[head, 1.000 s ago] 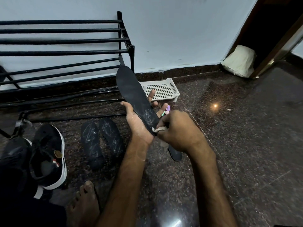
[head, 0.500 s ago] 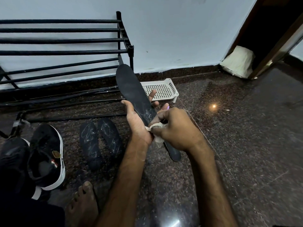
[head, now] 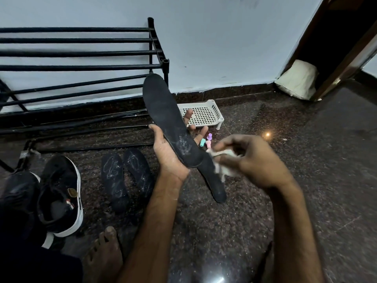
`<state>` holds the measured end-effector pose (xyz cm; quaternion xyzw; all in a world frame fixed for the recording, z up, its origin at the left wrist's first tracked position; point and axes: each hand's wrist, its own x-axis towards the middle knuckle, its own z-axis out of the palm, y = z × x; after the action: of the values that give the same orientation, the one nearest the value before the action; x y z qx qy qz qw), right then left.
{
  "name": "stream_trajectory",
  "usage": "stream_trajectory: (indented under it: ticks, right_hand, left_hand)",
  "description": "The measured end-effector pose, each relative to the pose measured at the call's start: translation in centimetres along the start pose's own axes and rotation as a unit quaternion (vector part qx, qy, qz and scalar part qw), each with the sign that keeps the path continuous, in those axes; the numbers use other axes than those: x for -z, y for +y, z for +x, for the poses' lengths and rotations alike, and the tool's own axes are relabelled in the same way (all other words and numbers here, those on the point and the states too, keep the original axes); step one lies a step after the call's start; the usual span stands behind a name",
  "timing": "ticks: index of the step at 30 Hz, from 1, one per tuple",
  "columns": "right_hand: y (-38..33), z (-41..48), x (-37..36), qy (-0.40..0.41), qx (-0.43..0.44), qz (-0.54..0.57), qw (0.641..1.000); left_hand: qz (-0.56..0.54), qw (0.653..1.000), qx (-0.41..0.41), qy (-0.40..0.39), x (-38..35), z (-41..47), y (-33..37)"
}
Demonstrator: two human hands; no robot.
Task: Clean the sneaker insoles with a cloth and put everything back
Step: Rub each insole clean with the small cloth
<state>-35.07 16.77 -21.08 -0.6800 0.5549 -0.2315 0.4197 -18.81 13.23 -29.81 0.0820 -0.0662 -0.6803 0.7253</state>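
My left hand [head: 169,152] holds a long black insole [head: 163,111] upright by its heel end, white marks showing near the heel. My right hand [head: 251,160] grips a small white cloth [head: 222,160] just right of the insole's heel, apart from it. Another black insole [head: 214,180] lies on the floor under my hands. Two more dusty black insoles [head: 126,176] lie side by side on the floor to the left. A black sneaker with a white sole [head: 61,193] stands at the far left.
A black metal shoe rack [head: 81,68] stands against the wall at the left. A white plastic basket [head: 204,115] sits behind my left hand, with small pastel pieces [head: 206,140] beside it. A pale cushion [head: 297,80] leans by the doorway. My bare foot [head: 104,252] rests below.
My right hand has swept the cloth off the insole's heel to the right, uncovering the heel and the insole lying below. The left hand keeps the insole upright.
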Motion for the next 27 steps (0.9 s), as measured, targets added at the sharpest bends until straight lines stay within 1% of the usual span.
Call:
stream_trajectory:
  ticks: [1, 2, 3, 6, 8, 10, 12, 15, 18, 20, 22, 24, 25, 27]
  right_hand:
    - [0.6, 0.3, 0.4, 0.069, -0.015, -0.02, 0.997]
    - [1.0, 0.4, 0.5, 0.118, -0.02, -0.037, 0.992]
    - [1.3, 0.6, 0.5, 0.149, -0.02, -0.048, 0.987]
    - [0.6, 0.9, -0.5, 0.212, 0.021, -0.051, 0.976]
    - [-0.5, 1.3, -1.8, 0.229, 0.064, -0.085, 0.968]
    - [-1.0, 1.7, -3.5, 0.194, 0.098, -0.144, 0.965]
    - [-0.9, 1.9, -5.0, 0.134, 0.093, -0.186, 0.969]
    - [-0.7, 1.8, -5.6, 0.087, 0.086, -0.175, 0.977]
    - [-1.1, 1.7, -5.4, 0.031, 0.105, -0.151, 0.982]
    - [-1.5, 1.9, -5.7, 0.034, 0.125, -0.133, 0.983]
    - [-1.4, 2.3, -6.3, 0.081, 0.137, -0.151, 0.976]
    - [-1.0, 2.6, -6.4, 0.117, 0.126, -0.182, 0.968]
    - [-0.9, 2.6, -6.2, 0.114, 0.113, -0.191, 0.968]
    - [-0.8, 2.3, -5.7, 0.062, 0.092, -0.19, 0.975]
  left_hand:
    - [-0.003, 1.0, -0.003, -0.008, 0.1, 0.0, 0.1]
    - [-0.002, 1.0, -0.004, -0.017, 0.3, 0.1, 0.0]
    - [0.0, 1.0, -0.001, -0.027, 0.4, 0.0, 0.0]
    - [0.007, 0.999, 0.012, -0.039, 0.3, -0.1, -0.2]
    - [0.011, 0.999, 0.014, -0.039, 0.1, -0.1, -0.3]
    - [0.01, 0.999, 0.018, -0.028, -0.3, -0.2, -0.3]
    - [0.032, 0.999, 0.01, -0.006, -0.7, -0.2, -0.2]
    - [0.055, 0.998, 0.0, 0.028, -0.6, -0.2, -0.1]
    - [0.058, 0.997, 0.0, 0.051, -0.4, -0.1, -0.2]
    - [0.062, 0.996, -0.002, 0.058, -0.4, 0.0, -0.4]
    - [0.052, 0.997, -0.002, 0.059, -0.3, 0.1, -0.5]
    - [0.041, 0.998, 0.001, 0.052, -0.2, 0.0, -0.3]
    - [0.036, 0.998, 0.001, 0.052, -0.1, 0.0, -0.2]
    - [0.026, 0.998, 0.002, 0.052, 0.2, -0.1, -0.1]
